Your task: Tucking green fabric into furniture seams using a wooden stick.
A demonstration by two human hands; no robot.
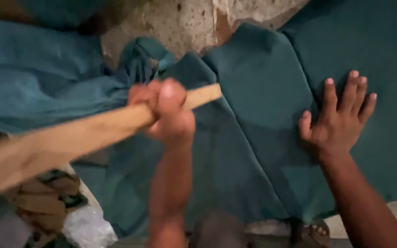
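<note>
A large teal cloth (258, 151) lies spread over a rough concrete floor, folded in broad layers. My left hand (164, 108) is clenched around a long flat wooden stick (70, 140), near its far end; the stick runs from the lower left up toward the middle, blurred by motion, above the cloth. My right hand (338, 117) rests flat on the cloth at the right, fingers spread, pressing it down. A bunched, knotted part of the teal cloth (143, 57) sits just beyond the stick's tip.
Bare stained concrete (184, 23) shows at the top. A patterned brown fabric heap (47, 195) and a crumpled clear plastic bag (88, 227) lie at the lower left. A sandalled foot (311, 232) shows at the bottom edge.
</note>
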